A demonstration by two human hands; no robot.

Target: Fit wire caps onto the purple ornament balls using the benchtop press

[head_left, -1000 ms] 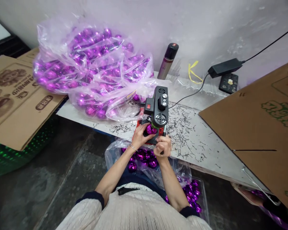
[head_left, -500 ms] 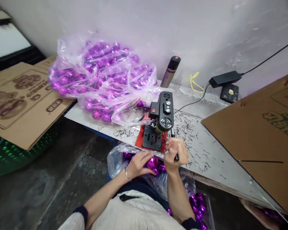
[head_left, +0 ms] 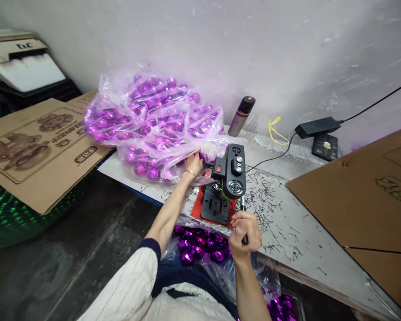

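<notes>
My right hand [head_left: 245, 232] is closed round the black-gripped lever [head_left: 243, 203] of a small black press machine [head_left: 234, 171] with a red switch. Reaching past the machine's left side, my left hand [head_left: 194, 164] is at the mouth of a clear plastic bag [head_left: 153, 120] full of shiny purple balls. Its fingertips are hidden there, so I cannot tell whether they hold a ball. Under the machine's head, a black slotted base plate [head_left: 214, 206] rests on a red mat [head_left: 196, 208]. More purple faceted balls [head_left: 200, 245] lie in a plastic bag at my lap.
Black wire bits [head_left: 263, 196] litter the white tabletop [head_left: 307, 245]. Behind the machine stand a spray can [head_left: 241, 116], a yellow tie [head_left: 276, 130] and a power adapter [head_left: 318, 128]. Cardboard flanks both sides, a printed sheet [head_left: 36, 151] left and a box [head_left: 364, 209] right.
My left hand has left the ball at my lap and moved up and forward to the large bag. My right hand stays on the lever. The view has shifted slightly.
</notes>
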